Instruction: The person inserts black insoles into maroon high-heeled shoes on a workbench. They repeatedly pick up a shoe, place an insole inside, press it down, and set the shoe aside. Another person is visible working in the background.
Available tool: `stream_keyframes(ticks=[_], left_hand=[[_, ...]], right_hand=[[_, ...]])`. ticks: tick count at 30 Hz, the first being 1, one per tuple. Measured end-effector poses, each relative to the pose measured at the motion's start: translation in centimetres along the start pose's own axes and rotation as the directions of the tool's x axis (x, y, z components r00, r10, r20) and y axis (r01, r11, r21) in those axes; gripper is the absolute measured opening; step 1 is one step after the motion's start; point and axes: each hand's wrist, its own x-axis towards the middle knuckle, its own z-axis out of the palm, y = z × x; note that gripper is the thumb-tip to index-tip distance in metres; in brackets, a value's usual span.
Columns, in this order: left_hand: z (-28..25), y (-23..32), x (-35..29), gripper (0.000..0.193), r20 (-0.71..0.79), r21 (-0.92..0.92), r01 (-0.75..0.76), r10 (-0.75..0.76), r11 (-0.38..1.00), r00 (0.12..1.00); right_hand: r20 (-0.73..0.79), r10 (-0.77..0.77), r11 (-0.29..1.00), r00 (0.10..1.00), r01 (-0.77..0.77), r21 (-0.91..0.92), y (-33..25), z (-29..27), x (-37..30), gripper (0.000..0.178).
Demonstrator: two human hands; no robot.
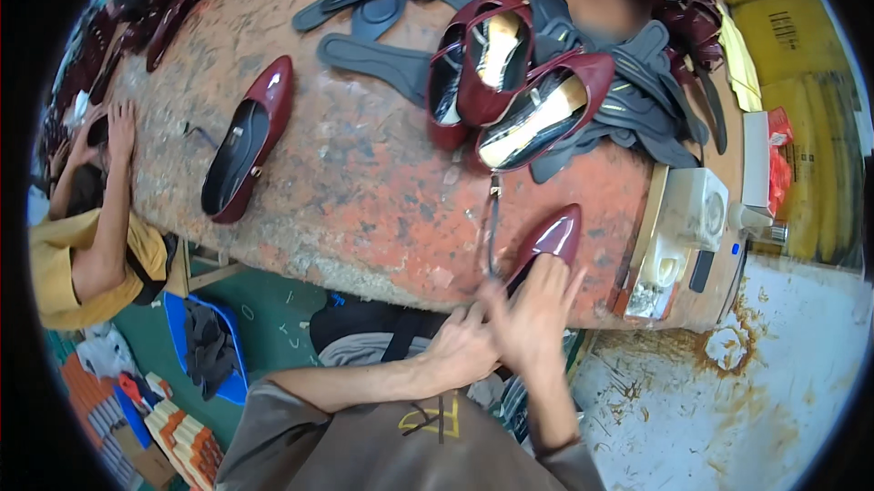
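A glossy burgundy flat shoe (553, 234) lies at the table's near edge, toe pointing away, its strap (493, 236) loose to the left. My right hand (537, 318) reaches over the shoe's opening, fingers stretched toward the toe, some dipping inside; its thumb side is smeared by motion. Closed at the heel end, my left hand (460, 345) grips the shoe there; both hands hide the heel. Beyond them sit several matching burgundy shoes (546, 118), some showing gold linings. Another burgundy shoe (248, 141) with a dark insole stands alone to the left.
Dark grey insoles (382, 63) are heaped at the back and right of the worn red table (364, 191). A white dispenser (696, 204) stands at right in a tray. More shoes pile up at both far corners. Another person (91, 245) works at left, near a blue bin (232, 386).
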Motion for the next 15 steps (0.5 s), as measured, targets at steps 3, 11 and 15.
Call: stream_keyframes(ticks=[3, 11, 15], left_hand=[[-1.1, 0.7, 1.0, 0.063, 0.361, -0.004, 0.144, -0.133, 0.99, 0.923], [-9.5, -6.2, -1.1, 0.061, -0.05, 0.055, -0.049, 0.052, 0.997, 0.997], [-9.7, -7.2, -0.1, 0.075, 0.001, -0.042, -0.113, 0.113, 0.993, 0.994]], right_hand=[[0.341, 0.148, 0.989, 0.928, -0.146, -0.031, -2.7, -3.1, 4.5, 0.086], [0.195, -0.372, 0.927, 0.908, 0.373, 0.031, -3.2, -3.7, -3.9, 0.096], [0.233, -0.589, 0.805, 0.774, 0.588, 0.081, -5.0, -0.4, -1.9, 0.083]])
